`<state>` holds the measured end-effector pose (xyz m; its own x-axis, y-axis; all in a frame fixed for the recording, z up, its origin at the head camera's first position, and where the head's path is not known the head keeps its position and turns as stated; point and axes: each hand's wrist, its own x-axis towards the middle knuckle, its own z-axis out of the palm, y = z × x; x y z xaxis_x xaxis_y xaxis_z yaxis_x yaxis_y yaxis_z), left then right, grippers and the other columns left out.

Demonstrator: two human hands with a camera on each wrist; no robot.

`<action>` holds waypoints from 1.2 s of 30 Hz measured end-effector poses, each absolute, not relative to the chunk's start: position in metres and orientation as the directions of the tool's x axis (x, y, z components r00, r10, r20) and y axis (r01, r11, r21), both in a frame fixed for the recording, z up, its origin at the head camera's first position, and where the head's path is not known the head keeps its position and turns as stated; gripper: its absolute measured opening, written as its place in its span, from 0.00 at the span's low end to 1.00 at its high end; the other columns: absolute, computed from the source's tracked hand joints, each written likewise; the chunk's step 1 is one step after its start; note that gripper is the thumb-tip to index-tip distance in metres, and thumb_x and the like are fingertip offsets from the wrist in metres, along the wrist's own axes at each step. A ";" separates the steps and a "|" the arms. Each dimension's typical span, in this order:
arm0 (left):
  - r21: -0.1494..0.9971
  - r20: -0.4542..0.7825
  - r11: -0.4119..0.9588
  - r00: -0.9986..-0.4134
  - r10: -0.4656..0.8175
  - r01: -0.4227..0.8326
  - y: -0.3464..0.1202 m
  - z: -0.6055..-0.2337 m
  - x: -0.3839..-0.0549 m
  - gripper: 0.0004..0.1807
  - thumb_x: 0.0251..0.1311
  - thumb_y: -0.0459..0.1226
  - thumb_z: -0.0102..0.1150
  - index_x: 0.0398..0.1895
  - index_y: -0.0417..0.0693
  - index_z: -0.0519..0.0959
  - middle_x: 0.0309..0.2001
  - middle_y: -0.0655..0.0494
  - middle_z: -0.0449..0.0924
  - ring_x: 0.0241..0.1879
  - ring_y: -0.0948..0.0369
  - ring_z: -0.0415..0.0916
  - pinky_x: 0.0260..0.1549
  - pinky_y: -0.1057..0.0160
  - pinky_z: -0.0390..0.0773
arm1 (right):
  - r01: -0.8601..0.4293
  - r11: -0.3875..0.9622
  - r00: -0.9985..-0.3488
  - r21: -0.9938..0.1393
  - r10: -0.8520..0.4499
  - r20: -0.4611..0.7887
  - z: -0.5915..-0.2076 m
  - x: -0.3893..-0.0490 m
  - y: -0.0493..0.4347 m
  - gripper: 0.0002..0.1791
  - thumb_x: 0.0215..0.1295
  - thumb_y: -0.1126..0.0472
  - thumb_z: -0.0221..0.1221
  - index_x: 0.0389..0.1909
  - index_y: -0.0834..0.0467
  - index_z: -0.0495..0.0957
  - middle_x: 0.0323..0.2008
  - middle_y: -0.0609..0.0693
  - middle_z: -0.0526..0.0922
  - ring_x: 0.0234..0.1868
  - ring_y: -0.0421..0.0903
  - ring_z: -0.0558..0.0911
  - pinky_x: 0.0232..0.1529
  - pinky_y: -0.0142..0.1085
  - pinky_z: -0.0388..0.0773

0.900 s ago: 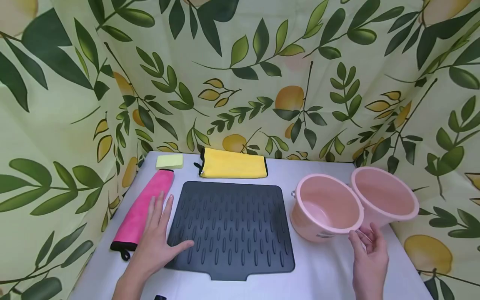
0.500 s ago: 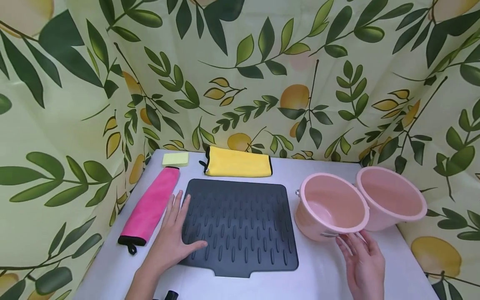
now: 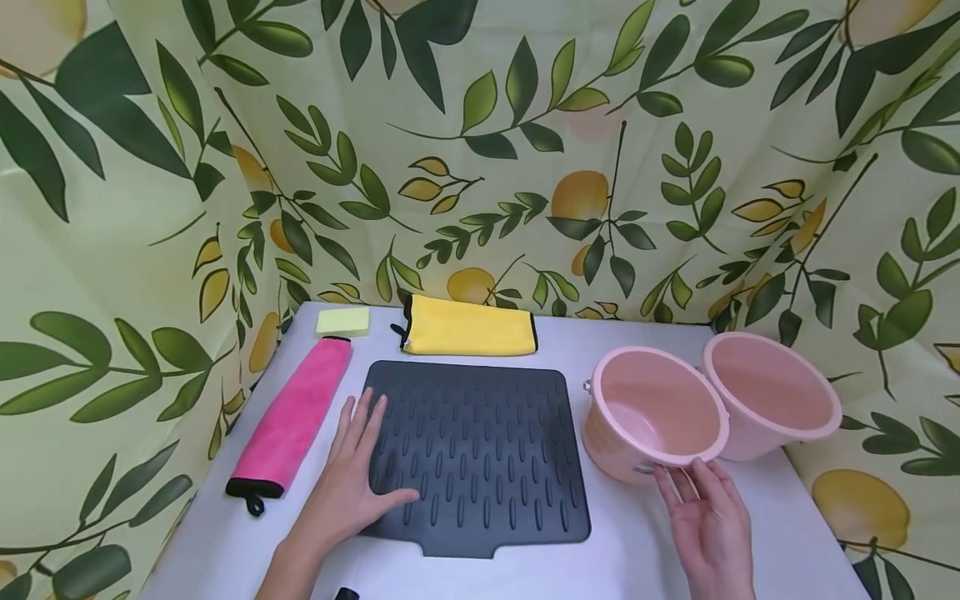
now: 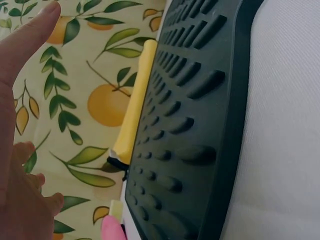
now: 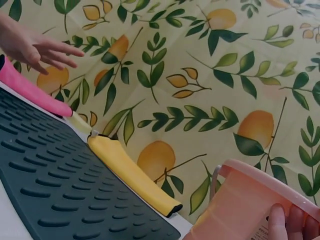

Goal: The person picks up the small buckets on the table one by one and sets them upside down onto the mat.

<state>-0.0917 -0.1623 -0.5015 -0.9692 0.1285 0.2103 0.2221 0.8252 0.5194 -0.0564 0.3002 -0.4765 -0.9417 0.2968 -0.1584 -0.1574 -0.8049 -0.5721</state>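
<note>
My left hand hovers with spread fingers over the left side of a dark grey ridged mat. From the left wrist view, the hand shows apart from the mat's surface. At the right, my right hand has its palm turned up and its fingertips right at the front wall of the nearer pink bucket, just under the rim. Those fingers look straight against the bucket wall in the right wrist view, beside a printed label. A second pink bucket stands behind it to the right, partly overlapped.
A pink cloth with black edging lies left of the mat. Behind the mat are a folded yellow cloth and a pale yellow sponge. A small black object shows at the front edge. Leaf-patterned fabric encloses the table.
My right hand has moved left along the bucket's front, its fingers going from bent to straighter. The left hand has shifted right, from beside the pink cloth to over the mat.
</note>
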 end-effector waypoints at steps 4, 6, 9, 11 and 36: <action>0.528 0.228 0.815 -0.964 0.137 0.240 -0.159 -0.502 -0.092 0.79 0.42 0.59 0.86 0.91 0.64 0.41 0.90 0.52 0.35 0.86 0.41 0.31 0.64 0.20 0.62 | -0.142 -0.789 -0.910 -0.598 0.341 -0.234 -0.473 -0.063 0.297 0.07 0.83 0.69 0.55 0.54 0.62 0.77 0.54 0.54 0.80 0.51 0.50 0.85 0.56 0.47 0.87; 0.537 0.234 0.807 -0.962 0.139 0.247 -0.158 -0.503 -0.093 0.79 0.42 0.59 0.86 0.91 0.64 0.41 0.90 0.52 0.36 0.86 0.40 0.32 0.64 0.20 0.62 | -0.135 -0.781 -0.882 -0.610 0.376 -0.285 -0.471 -0.067 0.297 0.07 0.82 0.69 0.57 0.55 0.61 0.77 0.55 0.54 0.79 0.52 0.49 0.85 0.56 0.47 0.87; 0.555 0.232 0.792 -0.961 0.148 0.256 -0.156 -0.504 -0.094 0.79 0.41 0.59 0.87 0.91 0.65 0.41 0.90 0.52 0.36 0.86 0.39 0.32 0.64 0.19 0.61 | -0.132 -0.766 -0.851 -0.629 0.414 -0.324 -0.468 -0.070 0.295 0.08 0.82 0.68 0.58 0.56 0.60 0.75 0.58 0.53 0.75 0.53 0.47 0.84 0.55 0.46 0.87; 0.568 0.226 0.782 -0.963 0.150 0.255 -0.156 -0.505 -0.093 0.79 0.41 0.58 0.87 0.91 0.66 0.41 0.90 0.52 0.36 0.86 0.39 0.32 0.64 0.19 0.61 | -0.131 -0.748 -0.837 -0.650 0.435 -0.332 -0.466 -0.072 0.294 0.08 0.82 0.68 0.59 0.56 0.61 0.74 0.63 0.52 0.71 0.53 0.46 0.84 0.55 0.44 0.87; 0.658 0.183 0.721 -0.975 0.127 0.218 -0.153 -0.518 -0.099 0.78 0.42 0.57 0.87 0.91 0.65 0.41 0.90 0.53 0.37 0.86 0.39 0.34 0.65 0.21 0.61 | -0.101 -0.888 -0.936 -0.448 0.238 -0.260 -0.459 -0.065 0.280 0.11 0.84 0.66 0.55 0.61 0.57 0.71 0.47 0.52 0.75 0.48 0.46 0.80 0.61 0.36 0.82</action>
<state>-0.0993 -0.1525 -0.5180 -0.9748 0.1269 0.1833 0.2176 0.7206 0.6583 -0.0648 0.2798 -0.4590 -0.9357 0.2381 -0.2602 -0.1014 -0.8882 -0.4481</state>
